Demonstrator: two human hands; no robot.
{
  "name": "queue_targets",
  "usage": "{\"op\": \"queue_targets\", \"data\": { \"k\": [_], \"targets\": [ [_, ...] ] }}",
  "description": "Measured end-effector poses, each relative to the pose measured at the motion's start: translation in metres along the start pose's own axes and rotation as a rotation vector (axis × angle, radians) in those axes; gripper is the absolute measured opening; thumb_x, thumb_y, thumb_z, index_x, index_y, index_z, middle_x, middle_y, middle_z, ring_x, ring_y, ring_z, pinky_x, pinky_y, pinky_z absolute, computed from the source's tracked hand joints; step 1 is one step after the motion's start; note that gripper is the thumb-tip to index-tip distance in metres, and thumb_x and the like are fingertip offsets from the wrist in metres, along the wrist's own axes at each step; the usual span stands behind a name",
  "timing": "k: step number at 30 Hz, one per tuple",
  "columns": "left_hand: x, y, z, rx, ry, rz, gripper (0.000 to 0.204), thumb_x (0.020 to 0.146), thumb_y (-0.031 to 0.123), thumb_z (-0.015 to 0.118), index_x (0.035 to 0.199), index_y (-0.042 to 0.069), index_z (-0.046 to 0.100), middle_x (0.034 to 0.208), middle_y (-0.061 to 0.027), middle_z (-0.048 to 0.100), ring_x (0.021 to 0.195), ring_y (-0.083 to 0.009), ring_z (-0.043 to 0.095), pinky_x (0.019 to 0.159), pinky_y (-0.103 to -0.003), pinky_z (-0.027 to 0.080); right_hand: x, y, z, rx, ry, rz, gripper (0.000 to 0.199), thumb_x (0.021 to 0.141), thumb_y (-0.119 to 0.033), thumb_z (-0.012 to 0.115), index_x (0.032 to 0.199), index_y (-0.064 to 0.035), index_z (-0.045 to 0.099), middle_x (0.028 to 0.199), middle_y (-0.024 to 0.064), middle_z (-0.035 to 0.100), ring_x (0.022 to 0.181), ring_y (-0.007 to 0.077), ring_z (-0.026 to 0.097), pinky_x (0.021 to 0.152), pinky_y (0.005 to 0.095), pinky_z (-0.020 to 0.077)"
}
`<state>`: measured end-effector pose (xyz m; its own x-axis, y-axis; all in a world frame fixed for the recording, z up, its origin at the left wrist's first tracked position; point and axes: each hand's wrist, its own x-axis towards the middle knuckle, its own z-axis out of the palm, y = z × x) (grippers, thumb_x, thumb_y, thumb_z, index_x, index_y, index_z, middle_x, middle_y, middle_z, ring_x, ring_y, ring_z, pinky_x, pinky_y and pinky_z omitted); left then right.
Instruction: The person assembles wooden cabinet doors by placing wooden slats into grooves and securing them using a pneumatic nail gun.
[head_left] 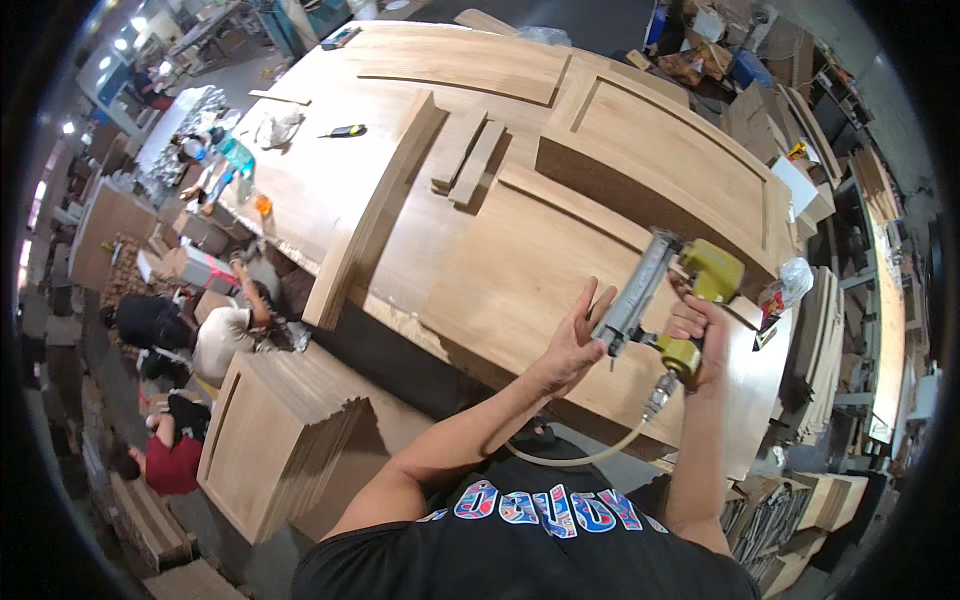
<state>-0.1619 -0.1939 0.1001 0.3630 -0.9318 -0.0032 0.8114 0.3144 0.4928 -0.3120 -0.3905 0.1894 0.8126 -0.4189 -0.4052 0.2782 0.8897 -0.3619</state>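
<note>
Head view: my right hand [700, 335] wrapped tight round yellow grip of pneumatic nail gun [668, 290], gun held up above big wooden door panel [500, 230]. Air hose [590, 455] trails from grip base toward my chest. My left hand [575, 340] open, fingers spread, palm pressed against lower end of gun's grey magazine [633, 290]. Loose wood strips [470, 160] lie farther up panel, well apart.

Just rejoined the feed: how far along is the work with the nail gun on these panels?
Done: framed wooden panels lie assembled on the bench. In hand: right hand grips the yellow nail gun; left hand is at its magazine. Left: two loose strips lie unfixed.
</note>
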Motion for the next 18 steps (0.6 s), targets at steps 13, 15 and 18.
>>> {"op": "queue_targets", "data": {
  "k": [13, 15, 18],
  "targets": [
    [0.277, 0.281, -0.204, 2.048, -0.456, -0.139, 0.091, 0.075, 0.046, 0.101, 0.148, 0.002, 0.069, 0.153, -0.0189, 0.066, 0.142, -0.0371, 0.063, 0.121, -0.044, 0.053, -0.019, 0.032, 0.17, -1.034, 0.694, -0.266, 0.022, 0.097, -0.004, 0.082, 0.108, -0.0014, 0.063, 0.074, 0.0028, 0.06, 0.054, 0.0133, 0.055, 0.055, 0.0349, 0.0508],
    [0.289, 0.285, -0.198, 2.061, -0.541, -0.257, 0.079, 0.076, 0.047, 0.101, 0.137, 0.003, 0.078, 0.143, -0.0175, 0.074, 0.131, -0.0367, 0.07, 0.114, -0.044, 0.057, -0.021, 0.05, 0.157, -1.0, 0.69, -0.151, 0.022, 0.096, -0.004, 0.083, 0.108, -0.001, 0.064, 0.075, 0.0034, 0.06, 0.055, 0.014, 0.056, 0.055, 0.0349, 0.0506],
    [0.296, 0.287, -0.208, 1.978, -0.546, -0.213, 0.07, 0.076, 0.049, 0.1, 0.128, 0.005, 0.083, 0.134, -0.0159, 0.078, 0.123, -0.0363, 0.074, 0.106, -0.045, 0.061, -0.021, 0.08, 0.146, -0.875, 0.682, -0.009, 0.022, 0.099, -0.002, 0.08, 0.116, -0.0012, 0.066, 0.072, 0.0018, 0.061, 0.059, 0.0128, 0.059, 0.056, 0.0317, 0.0482]
  ]
}}
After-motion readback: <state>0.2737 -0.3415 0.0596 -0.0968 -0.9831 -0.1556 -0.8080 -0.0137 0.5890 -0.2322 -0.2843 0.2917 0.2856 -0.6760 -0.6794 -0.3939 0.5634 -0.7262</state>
